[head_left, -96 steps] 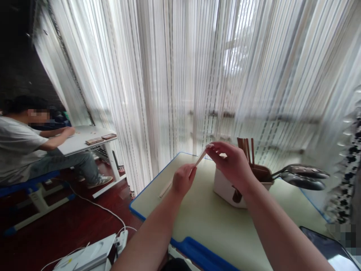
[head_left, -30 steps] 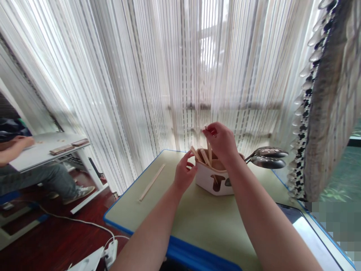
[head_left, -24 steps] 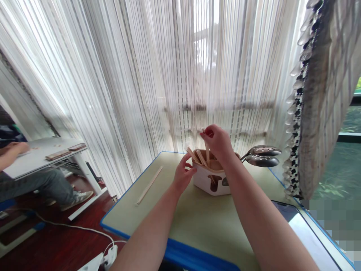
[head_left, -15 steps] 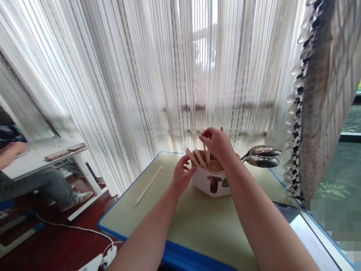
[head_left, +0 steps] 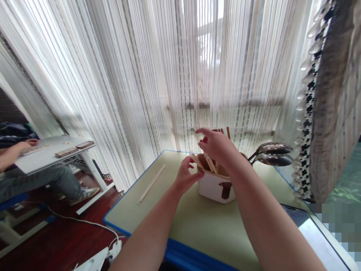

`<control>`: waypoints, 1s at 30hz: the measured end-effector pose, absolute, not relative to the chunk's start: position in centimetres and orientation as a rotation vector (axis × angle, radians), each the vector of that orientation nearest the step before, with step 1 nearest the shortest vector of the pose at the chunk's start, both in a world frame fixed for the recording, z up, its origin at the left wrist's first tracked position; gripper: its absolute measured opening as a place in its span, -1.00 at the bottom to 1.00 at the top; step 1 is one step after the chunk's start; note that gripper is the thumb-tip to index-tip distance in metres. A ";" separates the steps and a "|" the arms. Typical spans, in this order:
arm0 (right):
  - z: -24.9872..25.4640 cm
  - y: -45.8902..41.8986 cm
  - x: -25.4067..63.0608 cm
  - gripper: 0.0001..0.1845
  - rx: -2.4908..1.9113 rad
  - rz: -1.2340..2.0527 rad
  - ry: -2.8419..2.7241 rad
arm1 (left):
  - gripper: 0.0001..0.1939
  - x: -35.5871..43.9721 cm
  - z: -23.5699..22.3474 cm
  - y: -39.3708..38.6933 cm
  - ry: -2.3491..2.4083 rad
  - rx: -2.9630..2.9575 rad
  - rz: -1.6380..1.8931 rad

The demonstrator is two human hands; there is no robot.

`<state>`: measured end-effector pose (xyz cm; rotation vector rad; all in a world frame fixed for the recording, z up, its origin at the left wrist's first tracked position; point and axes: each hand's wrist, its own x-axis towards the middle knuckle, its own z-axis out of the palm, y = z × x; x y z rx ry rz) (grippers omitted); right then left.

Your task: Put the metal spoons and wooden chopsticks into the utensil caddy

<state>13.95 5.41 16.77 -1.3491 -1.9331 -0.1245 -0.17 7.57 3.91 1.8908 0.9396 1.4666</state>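
A white utensil holder (head_left: pixel 212 188) with brown inner compartments stands on the pale green table. My left hand (head_left: pixel 184 176) grips its left end, thumb at the front rim and fingers beside the wrapped chopsticks (head_left: pixel 197 161) leaning out there. Above the holder, my right hand (head_left: pixel 217 147) has its index finger and thumb apart, with nothing seen between them. Several brown chopsticks (head_left: pixel 228 132) stand up behind that hand. Two slotted metal ladles (head_left: pixel 272 154) stick out at the right side. Part of the holder is hidden by my right hand and forearm.
One pair of wrapped chopsticks (head_left: pixel 152 183) lies on the table (head_left: pixel 197 233) at left. A tablet-like screen (head_left: pixel 316 233) lies at the right edge. Curtains (head_left: pixel 158 75) hang behind. Another person's hand (head_left: pixel 28 145) is over a white table (head_left: pixel 42 160) on the left.
My right hand's fingers have parted from the light chopsticks they pinched above the holder; these now sit lower in it. My left hand stays at the holder. The view has shifted slightly left.
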 end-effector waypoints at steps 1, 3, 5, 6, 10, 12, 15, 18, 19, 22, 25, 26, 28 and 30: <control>16.7 5.4 13.9 -0.67 -1.351 -0.102 -1.965 | -0.52 -0.2 3.9 7.5 0.934 1.899 1.465; 16.7 5.6 13.9 -0.80 -1.371 -0.052 -2.031 | -0.52 -0.3 3.9 7.5 0.923 1.908 1.463; 16.7 5.7 14.0 -0.87 -1.384 -0.004 -2.080 | -0.52 -0.3 3.9 7.5 0.913 1.916 1.467; 16.7 5.8 14.0 -0.88 -1.382 0.019 -2.094 | -0.52 -0.3 3.9 7.5 0.910 1.923 1.467; 16.7 5.9 14.0 -0.80 -1.375 0.098 -2.081 | -0.55 -0.2 4.1 7.4 0.914 1.957 1.461; 16.7 5.9 13.9 -0.77 -1.385 0.105 -2.056 | -0.57 -0.2 4.2 7.3 0.919 1.969 1.461; 16.8 5.9 13.6 -0.75 -1.406 0.092 -2.039 | -0.56 -0.2 4.2 7.2 0.908 1.989 1.469; 17.0 5.7 13.5 -0.74 -1.423 0.111 -2.035 | -0.56 -0.3 4.1 7.2 0.888 2.000 1.473; 17.0 5.6 13.5 -0.76 -1.424 0.121 -2.037 | -0.55 -0.3 4.1 7.2 0.885 1.998 1.473; 17.1 5.5 13.6 -0.86 -1.412 0.129 -2.068 | -0.54 -0.4 4.1 7.2 0.876 1.989 1.468; 17.0 5.5 13.7 -0.87 -1.400 0.149 -2.115 | -0.54 -0.4 4.2 7.1 0.865 1.977 1.465; 17.0 5.6 13.7 -0.85 -1.396 0.160 -2.126 | -0.53 -0.3 4.3 7.1 0.863 1.975 1.464; 16.8 5.7 13.7 -0.80 -1.391 0.171 -2.137 | -0.52 -0.3 4.2 7.1 0.867 1.975 1.462; 16.7 5.9 13.8 -0.76 -1.381 0.173 -2.137 | -0.51 -0.3 4.1 7.1 0.873 1.977 1.459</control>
